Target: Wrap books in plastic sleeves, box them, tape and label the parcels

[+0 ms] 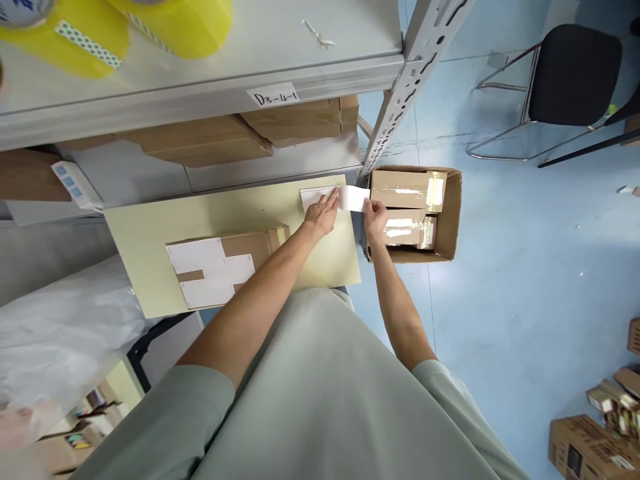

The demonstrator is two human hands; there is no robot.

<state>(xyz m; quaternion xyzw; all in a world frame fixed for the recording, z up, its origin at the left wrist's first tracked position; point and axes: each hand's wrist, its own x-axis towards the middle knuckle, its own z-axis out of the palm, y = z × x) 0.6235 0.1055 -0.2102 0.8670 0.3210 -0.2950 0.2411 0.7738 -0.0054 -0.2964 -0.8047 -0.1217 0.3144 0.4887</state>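
A white paper strip, which looks like a label [355,199], curls up at the right end of the yellowish board. My right hand [376,219] pinches its right end between thumb and fingers, above the edge of an open carton. My left hand [321,216] lies with fingers stretched out on the white sheet [311,196] under the strip, its fingertips at the strip's left edge. Left of my left forearm, a brown cardboard box [257,248] rests on the board [240,207]. Several white labels [210,270] cover part of its top.
An open carton [453,217] holding taped boxes [400,189] stands right of the board. A metal shelf [200,87] with rolls of yellow tape [185,27] overhangs the far side. A black chair [575,75] and cardboard boxes [595,447] stand on the blue floor. Plastic sheeting [70,327] lies left.
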